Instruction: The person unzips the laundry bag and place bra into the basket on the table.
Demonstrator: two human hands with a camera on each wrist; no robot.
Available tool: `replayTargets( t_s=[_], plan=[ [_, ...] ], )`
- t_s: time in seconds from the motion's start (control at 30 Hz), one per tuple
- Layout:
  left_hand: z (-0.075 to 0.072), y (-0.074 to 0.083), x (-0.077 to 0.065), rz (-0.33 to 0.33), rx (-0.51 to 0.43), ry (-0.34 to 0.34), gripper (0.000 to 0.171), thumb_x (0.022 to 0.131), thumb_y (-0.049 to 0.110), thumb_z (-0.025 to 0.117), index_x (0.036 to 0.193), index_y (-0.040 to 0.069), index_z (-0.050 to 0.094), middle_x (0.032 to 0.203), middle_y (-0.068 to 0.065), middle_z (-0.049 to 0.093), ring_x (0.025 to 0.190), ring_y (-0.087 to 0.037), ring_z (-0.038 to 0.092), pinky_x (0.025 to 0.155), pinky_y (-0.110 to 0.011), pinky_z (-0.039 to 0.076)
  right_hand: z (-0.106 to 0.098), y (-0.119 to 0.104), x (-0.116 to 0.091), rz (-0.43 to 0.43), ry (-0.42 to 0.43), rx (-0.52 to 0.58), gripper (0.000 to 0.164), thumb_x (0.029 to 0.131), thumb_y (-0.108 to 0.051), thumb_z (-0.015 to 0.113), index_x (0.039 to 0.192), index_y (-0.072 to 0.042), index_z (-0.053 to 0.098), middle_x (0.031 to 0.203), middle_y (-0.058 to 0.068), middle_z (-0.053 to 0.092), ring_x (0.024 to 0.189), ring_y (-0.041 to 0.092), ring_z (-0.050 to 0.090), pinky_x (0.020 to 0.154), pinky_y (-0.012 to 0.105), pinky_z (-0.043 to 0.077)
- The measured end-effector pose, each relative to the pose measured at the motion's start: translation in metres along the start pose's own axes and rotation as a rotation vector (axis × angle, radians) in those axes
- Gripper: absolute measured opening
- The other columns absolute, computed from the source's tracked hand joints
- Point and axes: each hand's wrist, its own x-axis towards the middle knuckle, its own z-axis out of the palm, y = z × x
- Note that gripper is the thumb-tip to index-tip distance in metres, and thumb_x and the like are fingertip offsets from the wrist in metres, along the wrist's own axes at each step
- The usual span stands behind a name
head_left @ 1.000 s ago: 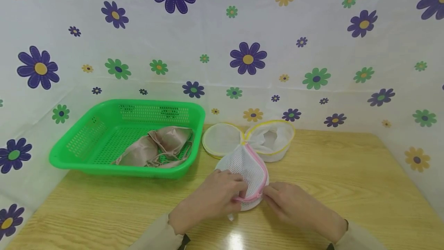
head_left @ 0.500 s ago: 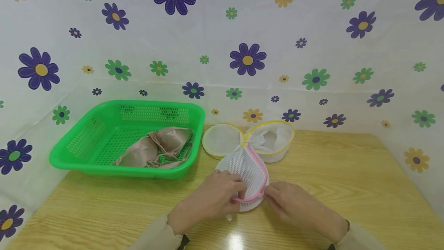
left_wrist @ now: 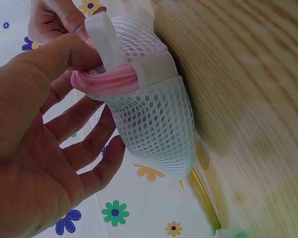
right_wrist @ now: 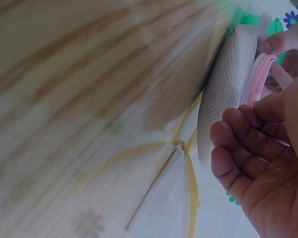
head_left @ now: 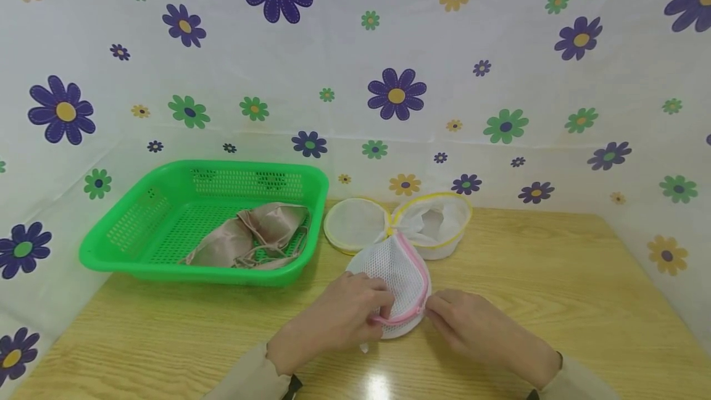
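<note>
A white mesh laundry bag with a pink zipper lies on the table in front of me. My left hand pinches the bag at the zipper's near end, beside a white fabric loop in the left wrist view. At the zipper's right side, my right hand pinches what looks like the zipper pull; its fingertips hide most of it. In the right wrist view the other fingers of that hand are curled beside the mesh.
A green plastic basket stands at the left, with a beige satin bra in it. Behind the laundry bag, a yellow-rimmed white mesh bag lies spread in two round halves. A flower-printed sheet hangs at the back.
My right hand has shifted slightly right and away from me along the pink zipper. The left hand keeps hold of the bag and has barely moved.
</note>
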Motion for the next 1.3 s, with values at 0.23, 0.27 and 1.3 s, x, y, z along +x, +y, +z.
replayTargets(
  t_s=[0.23, 0.27, 1.3],
  plan=[
    [-0.0006, -0.0013, 0.0018, -0.009, 0.000, -0.026, 0.020, 0.073, 0.019, 0.079, 0.078, 0.025, 0.060, 0.081, 0.014, 0.055, 0.073, -0.005, 0.044, 0.068, -0.023, 0.036, -0.0014, 0.0008, -0.0004, 0.000, -0.003, 0.007, 0.015, 0.094, -0.006, 0.067, 0.086, -0.016, 0.059, 0.074, -0.014, 0.048, 0.066, -0.006, 0.037, 0.058, 0.011, 0.039],
    [-0.0008, -0.0013, 0.0019, -0.009, -0.002, -0.027, 0.020, 0.073, 0.019, 0.079, 0.078, 0.025, 0.060, 0.081, 0.014, 0.055, 0.073, -0.004, 0.043, 0.069, -0.023, 0.036, -0.0016, 0.0009, -0.0002, 0.001, -0.004, 0.007, 0.016, 0.094, -0.006, 0.067, 0.086, -0.017, 0.058, 0.073, -0.014, 0.048, 0.066, -0.005, 0.036, 0.058, 0.011, 0.039],
    [0.0006, -0.0066, -0.0025, 0.041, -0.057, 0.021, 0.020, 0.068, 0.010, 0.073, 0.073, 0.020, 0.057, 0.086, 0.009, 0.062, 0.073, -0.007, 0.044, 0.069, -0.022, 0.038, -0.0064, 0.0021, -0.0015, 0.092, -0.068, 0.047, 0.012, 0.096, -0.007, 0.067, 0.089, -0.015, 0.063, 0.075, -0.014, 0.052, 0.067, -0.005, 0.040, 0.059, 0.013, 0.043]
  ],
)
